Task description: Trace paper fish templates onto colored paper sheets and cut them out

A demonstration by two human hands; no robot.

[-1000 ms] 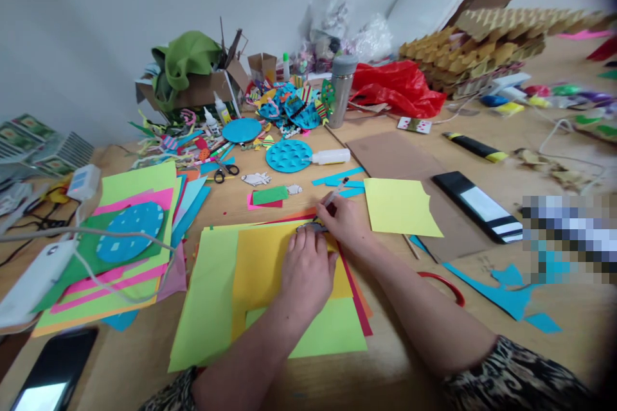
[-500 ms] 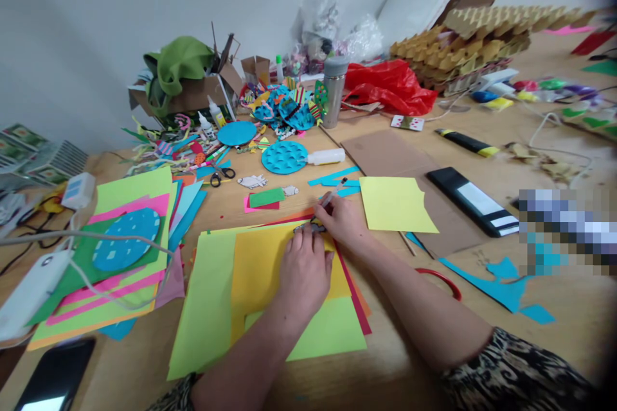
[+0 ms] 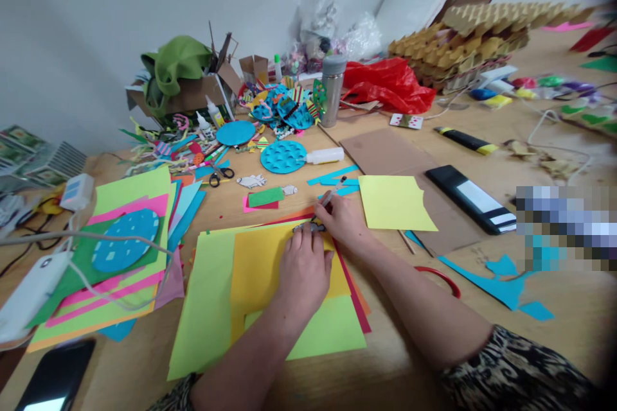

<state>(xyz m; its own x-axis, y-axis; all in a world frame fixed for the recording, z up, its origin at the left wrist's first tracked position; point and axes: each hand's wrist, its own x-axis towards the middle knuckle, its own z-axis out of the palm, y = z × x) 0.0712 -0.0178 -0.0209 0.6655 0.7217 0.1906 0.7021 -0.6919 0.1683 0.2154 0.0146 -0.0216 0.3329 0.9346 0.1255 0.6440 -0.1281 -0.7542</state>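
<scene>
Your left hand lies flat, fingers close together and gripping nothing, fingertips on a small grey cutout, partly hidden, near the top of the orange sheet. Your right hand is closed around a tilted pen; you can't see clearly whether its tip touches the cutout. Under the orange sheet are lime sheets. Beyond them lies a green slip.
</scene>
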